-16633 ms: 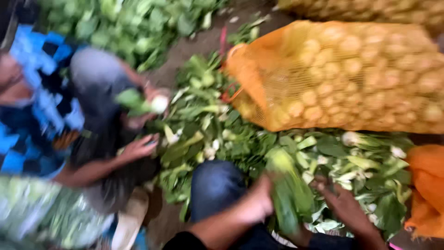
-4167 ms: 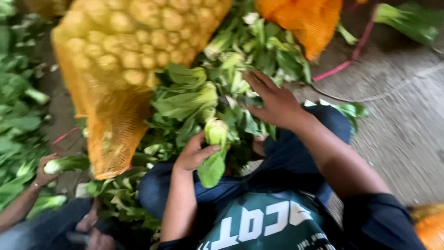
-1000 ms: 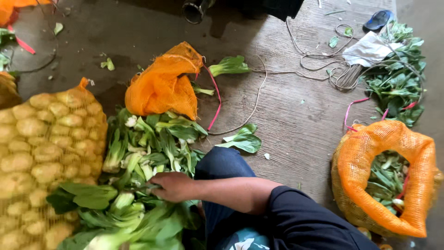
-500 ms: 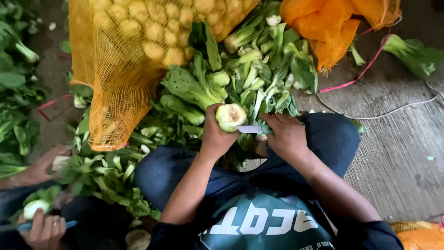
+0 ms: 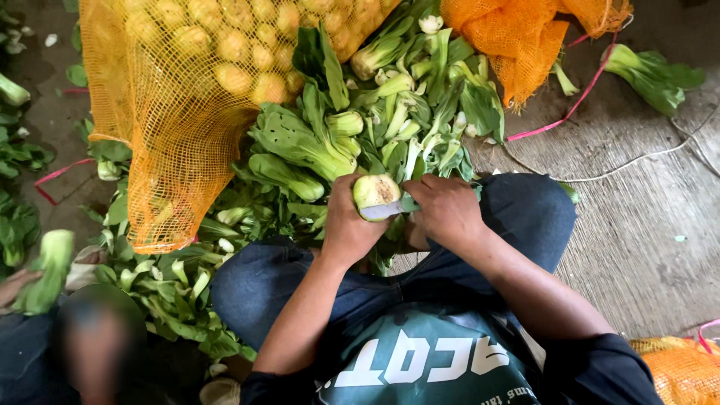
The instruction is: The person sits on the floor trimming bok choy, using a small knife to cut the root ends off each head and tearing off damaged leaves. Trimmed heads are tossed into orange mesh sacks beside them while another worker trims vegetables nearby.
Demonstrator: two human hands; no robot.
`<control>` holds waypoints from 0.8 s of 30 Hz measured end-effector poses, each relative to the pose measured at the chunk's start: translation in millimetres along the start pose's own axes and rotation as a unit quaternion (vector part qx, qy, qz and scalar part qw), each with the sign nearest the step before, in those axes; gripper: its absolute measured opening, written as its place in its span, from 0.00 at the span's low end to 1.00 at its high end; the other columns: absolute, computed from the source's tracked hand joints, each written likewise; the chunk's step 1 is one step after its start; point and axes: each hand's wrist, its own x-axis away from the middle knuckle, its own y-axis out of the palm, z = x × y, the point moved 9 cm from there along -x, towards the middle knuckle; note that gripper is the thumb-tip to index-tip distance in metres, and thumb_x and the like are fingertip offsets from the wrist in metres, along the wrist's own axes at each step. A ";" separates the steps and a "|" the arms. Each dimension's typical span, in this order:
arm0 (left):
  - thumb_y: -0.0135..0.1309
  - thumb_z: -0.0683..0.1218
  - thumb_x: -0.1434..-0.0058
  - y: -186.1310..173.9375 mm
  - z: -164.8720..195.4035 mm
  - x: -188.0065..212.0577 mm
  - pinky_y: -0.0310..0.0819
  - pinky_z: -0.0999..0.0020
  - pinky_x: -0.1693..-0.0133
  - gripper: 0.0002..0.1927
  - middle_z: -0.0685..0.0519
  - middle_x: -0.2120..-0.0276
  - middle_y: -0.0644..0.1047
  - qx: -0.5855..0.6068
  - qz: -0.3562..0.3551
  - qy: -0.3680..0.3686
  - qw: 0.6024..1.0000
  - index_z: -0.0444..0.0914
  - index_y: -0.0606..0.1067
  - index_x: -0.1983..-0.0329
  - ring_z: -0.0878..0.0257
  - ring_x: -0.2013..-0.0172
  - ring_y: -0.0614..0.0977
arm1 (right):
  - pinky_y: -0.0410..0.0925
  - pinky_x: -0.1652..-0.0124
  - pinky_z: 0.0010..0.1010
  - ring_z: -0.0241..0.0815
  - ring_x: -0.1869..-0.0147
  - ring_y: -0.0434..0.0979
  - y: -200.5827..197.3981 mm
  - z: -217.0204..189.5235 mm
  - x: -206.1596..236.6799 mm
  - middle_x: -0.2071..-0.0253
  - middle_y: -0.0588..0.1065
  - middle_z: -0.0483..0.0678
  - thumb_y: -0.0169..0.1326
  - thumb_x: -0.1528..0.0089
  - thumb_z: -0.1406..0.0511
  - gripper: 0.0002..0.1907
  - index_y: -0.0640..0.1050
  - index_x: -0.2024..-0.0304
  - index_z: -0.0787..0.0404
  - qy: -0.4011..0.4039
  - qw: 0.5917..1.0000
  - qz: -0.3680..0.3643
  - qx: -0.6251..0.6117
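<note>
Currently, left hand [image 5: 352,225] wraps a bok choy head [image 5: 375,191], cut base up, above the lap; grip closed around it. Right hand [image 5: 446,210] closed on a knife [image 5: 386,211], blade against the base. Surface: bare grey floor [image 5: 637,225], rough, with a pink cord [image 5: 559,120] and loose string. Heap of greens [image 5: 390,112] lies between an orange net sack of pale round produce [image 5: 202,75] and a slack orange net [image 5: 525,37]. Another person sits at the lower left.
</note>
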 end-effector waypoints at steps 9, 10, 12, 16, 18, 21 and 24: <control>0.75 0.44 0.55 15.7 -7.8 -0.3 0.74 0.55 0.50 0.40 0.42 0.53 0.75 0.036 -0.044 -0.065 0.996 0.31 0.65 0.43 0.46 0.52 0.80 | 0.71 0.62 0.43 0.49 0.61 0.79 19.9 54.0 -0.8 0.62 0.76 0.45 0.59 0.44 0.66 0.14 0.80 0.55 0.49 0.080 0.996 -0.014 0.037; 0.75 0.45 0.55 18.0 -10.0 1.4 0.74 0.56 0.50 0.41 0.42 0.52 0.75 0.045 -0.049 -0.073 0.995 0.31 0.64 0.42 0.47 0.52 0.80 | 0.71 0.62 0.42 0.48 0.60 0.80 23.5 69.2 -0.4 0.60 0.76 0.45 0.57 0.38 0.67 0.12 0.80 0.53 0.47 0.115 0.991 -0.021 0.059; 0.75 0.48 0.55 24.4 -22.5 5.8 0.76 0.59 0.49 0.44 0.44 0.51 0.76 0.096 -0.065 -0.130 0.985 0.32 0.62 0.40 0.51 0.51 0.81 | 0.71 0.59 0.45 0.51 0.56 0.80 23.0 85.2 3.6 0.59 0.78 0.47 0.59 0.43 0.66 0.15 0.79 0.53 0.52 0.111 0.994 0.010 0.015; 0.77 0.45 0.54 25.5 -13.6 9.0 0.74 0.59 0.46 0.34 0.44 0.51 0.77 0.014 -0.056 0.005 0.998 0.36 0.73 0.46 0.50 0.50 0.80 | 0.72 0.52 0.46 0.57 0.49 0.79 37.9 95.0 13.5 0.48 0.78 0.53 0.57 0.49 0.67 0.28 0.78 0.45 0.54 0.117 0.981 0.001 -0.153; 0.69 0.41 0.44 52.7 -53.1 23.0 0.80 0.63 0.49 0.23 0.49 0.51 0.82 0.156 -0.155 -0.172 0.960 0.36 0.77 0.46 0.58 0.52 0.84 | 0.70 0.42 0.45 0.54 0.40 0.77 48.3 63.4 15.1 0.43 0.78 0.54 0.61 0.40 0.57 0.22 0.80 0.44 0.53 0.019 0.963 -0.054 -0.262; 0.57 0.41 0.39 76.9 -91.0 33.8 0.68 0.58 0.41 0.35 0.46 0.39 0.72 0.438 -0.101 -0.282 0.847 0.35 0.62 0.28 0.57 0.41 0.75 | 0.68 0.31 0.42 0.53 0.33 0.76 34.9 26.8 19.0 0.37 0.74 0.58 0.66 0.42 0.45 0.39 0.75 0.40 0.65 -0.076 0.888 -0.050 -0.451; 0.60 0.49 0.38 89.5 -117.4 23.8 0.70 0.55 0.39 0.39 0.41 0.39 0.73 0.462 -0.061 -0.224 0.856 0.32 0.61 0.27 0.53 0.41 0.77 | 0.68 0.38 0.39 0.56 0.34 0.76 24.3 48.2 27.0 0.38 0.75 0.59 0.66 0.49 0.41 0.52 0.71 0.32 0.66 0.072 0.904 -0.015 -0.422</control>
